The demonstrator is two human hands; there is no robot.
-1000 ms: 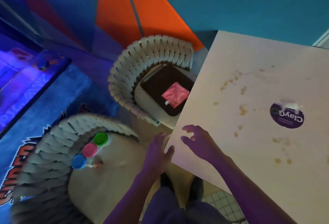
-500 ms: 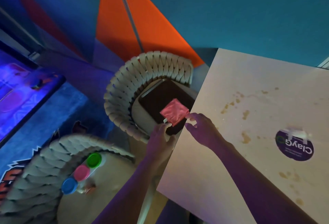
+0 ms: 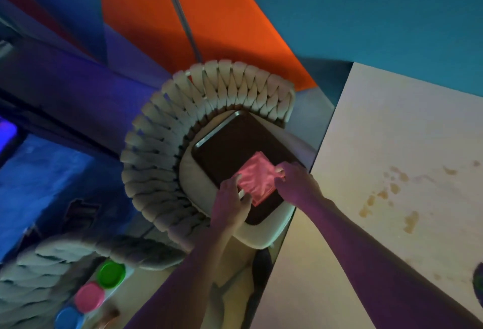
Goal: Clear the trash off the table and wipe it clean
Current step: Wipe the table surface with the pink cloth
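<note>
Both hands at a pink cloth (image 3: 257,181), folded roughly square, lying on a dark tray (image 3: 230,145) on the seat of a woven cream chair (image 3: 167,145) just left of the table (image 3: 392,145). Left hand (image 3: 230,204) over the cloth's lower left edge, fingers curled down onto it, with something small and pale showing between the fingers; too blurred to say what. Right hand (image 3: 294,185) at the cloth's right corner, thumb and fingertips pinched on the fabric, forearm crossing the table's near left corner. Cloth apparently flat on the tray, though whether any part is lifted cannot be told. Tray tilted across the seat cushion, one metal-edged corner toward the chair back. Table pale and square-cornered, marked with scattered brown stains (image 3: 386,192) in its middle and toward the right hand's side; a dark round thing (image 3: 478,284) cut off at the right edge. Lower left, a second woven chair (image 3: 52,263) bearing three round lids in a row: green (image 3: 111,274), pink (image 3: 89,297), blue (image 3: 68,318). Beyond, an orange panel (image 3: 209,15) and teal wall (image 3: 366,2), with blue-lit surfaces to the left.
</note>
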